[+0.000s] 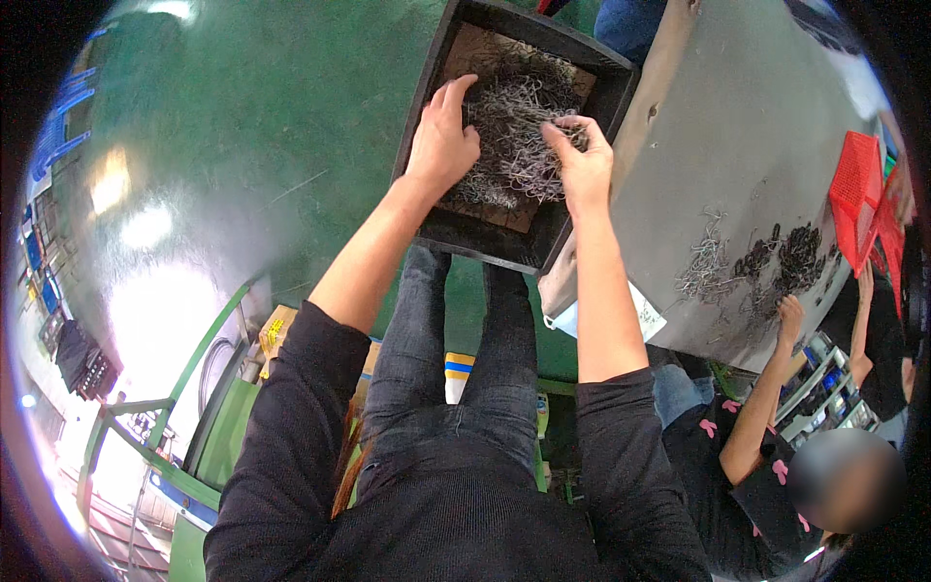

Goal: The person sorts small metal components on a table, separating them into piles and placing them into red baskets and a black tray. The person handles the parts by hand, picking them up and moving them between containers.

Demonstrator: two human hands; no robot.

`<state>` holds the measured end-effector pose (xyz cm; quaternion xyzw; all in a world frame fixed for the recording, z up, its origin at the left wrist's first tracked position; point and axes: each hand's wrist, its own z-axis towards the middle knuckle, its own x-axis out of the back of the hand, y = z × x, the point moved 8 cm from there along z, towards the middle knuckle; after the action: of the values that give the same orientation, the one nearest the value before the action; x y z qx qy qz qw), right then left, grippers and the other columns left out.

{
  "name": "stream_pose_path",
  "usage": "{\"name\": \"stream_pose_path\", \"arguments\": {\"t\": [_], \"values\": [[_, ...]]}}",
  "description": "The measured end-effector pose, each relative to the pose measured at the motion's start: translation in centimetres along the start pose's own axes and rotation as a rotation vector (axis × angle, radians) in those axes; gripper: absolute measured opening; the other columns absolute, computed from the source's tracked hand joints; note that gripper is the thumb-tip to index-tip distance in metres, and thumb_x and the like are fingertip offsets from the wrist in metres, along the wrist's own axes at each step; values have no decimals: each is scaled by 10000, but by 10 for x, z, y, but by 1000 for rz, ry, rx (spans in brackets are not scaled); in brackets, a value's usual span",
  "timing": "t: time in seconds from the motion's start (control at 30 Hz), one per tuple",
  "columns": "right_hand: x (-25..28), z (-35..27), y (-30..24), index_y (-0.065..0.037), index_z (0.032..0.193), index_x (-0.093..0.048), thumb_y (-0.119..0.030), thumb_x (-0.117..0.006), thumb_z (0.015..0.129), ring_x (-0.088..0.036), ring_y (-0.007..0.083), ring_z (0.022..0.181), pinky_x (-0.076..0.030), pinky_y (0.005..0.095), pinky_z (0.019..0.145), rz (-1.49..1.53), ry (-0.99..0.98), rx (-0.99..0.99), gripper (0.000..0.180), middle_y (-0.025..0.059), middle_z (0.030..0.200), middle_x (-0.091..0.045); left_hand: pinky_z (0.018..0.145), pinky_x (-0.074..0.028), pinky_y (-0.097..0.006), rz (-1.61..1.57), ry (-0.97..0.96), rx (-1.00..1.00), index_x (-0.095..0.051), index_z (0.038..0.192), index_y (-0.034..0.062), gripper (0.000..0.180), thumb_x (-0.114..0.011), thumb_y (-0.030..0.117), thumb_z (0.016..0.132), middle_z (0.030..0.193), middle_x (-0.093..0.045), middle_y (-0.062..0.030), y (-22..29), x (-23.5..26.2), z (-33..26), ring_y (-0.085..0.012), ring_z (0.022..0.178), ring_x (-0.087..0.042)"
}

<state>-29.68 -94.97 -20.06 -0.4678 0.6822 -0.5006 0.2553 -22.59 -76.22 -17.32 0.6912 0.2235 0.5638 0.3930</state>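
Note:
A black rectangular tray [485, 247] in front of me holds a tangled heap of small bent metal wire pieces [519, 112], some silvery and some darker. My left hand [446, 141] rests over the heap's left side, its fingers stretched forward and the thumb apart. On the right side of the heap is my right hand [582, 165], thumb and forefinger curled together at the wire pieces. Whatever lies between those two fingertips is too small to make out.
To the right stands a grey table [669, 194] with loose silvery wire pieces [710, 262] and dark ones [800, 252]. A co-worker's hand [790, 315] touches the dark pile. Red plastic baskets [858, 199] are at the far right; a green metal frame [165, 456] stands lower left.

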Motion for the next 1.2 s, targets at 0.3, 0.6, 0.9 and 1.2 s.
{"name": "stream_pose_path", "arguments": {"t": [0.3,0.6,0.9,1.2], "values": [[-6,-7,27,-74,900,-608,-116,-752,758,-570,131,781,-483,283,700,439,50,-451,207,20,853,-622,874,-421,-419,198,-255,75,-563,1024,87,343,-672,77,700,1028,-552,-118,8,-24,-64,-308,1006,-506],[-9,-8,30,-69,940,-609,-129,-736,781,-551,114,800,-461,269,724,331,13,-364,212,12,866,-608,661,-498,-270,-356,-89,306,-469,1183,58,444,-674,80,789,864,-677,-81,-7,-8,-55,-130,712,-624],[7,1,21,-62,917,-614,-123,-750,764,-560,120,791,-454,255,717,376,17,-383,214,19,868,-620,721,-504,-276,-183,55,212,-638,980,27,175,-641,101,821,844,-689,-78,-20,6,-48,-177,799,-665],[5,-10,32,-74,928,-600,-138,-730,784,-617,159,791,-533,311,677,529,44,-522,204,52,890,-638,927,-411,-396,130,102,-106,-583,1056,50,373,-549,-50,698,1136,-553,-147,17,6,-44,-335,1086,-491]]}}
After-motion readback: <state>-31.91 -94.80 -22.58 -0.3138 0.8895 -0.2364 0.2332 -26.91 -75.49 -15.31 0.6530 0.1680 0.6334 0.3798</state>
